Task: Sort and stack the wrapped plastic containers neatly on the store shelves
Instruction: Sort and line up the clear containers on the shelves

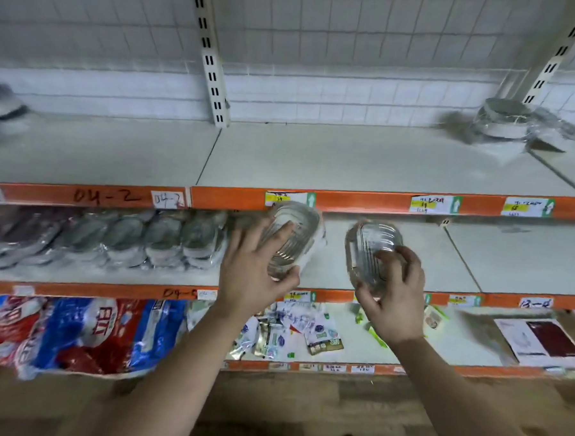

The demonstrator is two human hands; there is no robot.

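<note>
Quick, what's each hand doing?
Left hand: holds a clear oval wrapped plastic container.
Right hand: holds a second clear oval plastic container.

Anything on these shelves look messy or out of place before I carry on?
Yes. On the lower shelf, small packets lie strewn in a loose jumble at all angles, unlike the lined-up row of wrapped containers above. A wrapped bundle sits alone on the top shelf, far right.

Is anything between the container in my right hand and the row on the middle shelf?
Yes: the left hand, gripping the left container, sits between the right container and the row of wrapped containers. The bare middle shelf behind the right container looks free.
</note>
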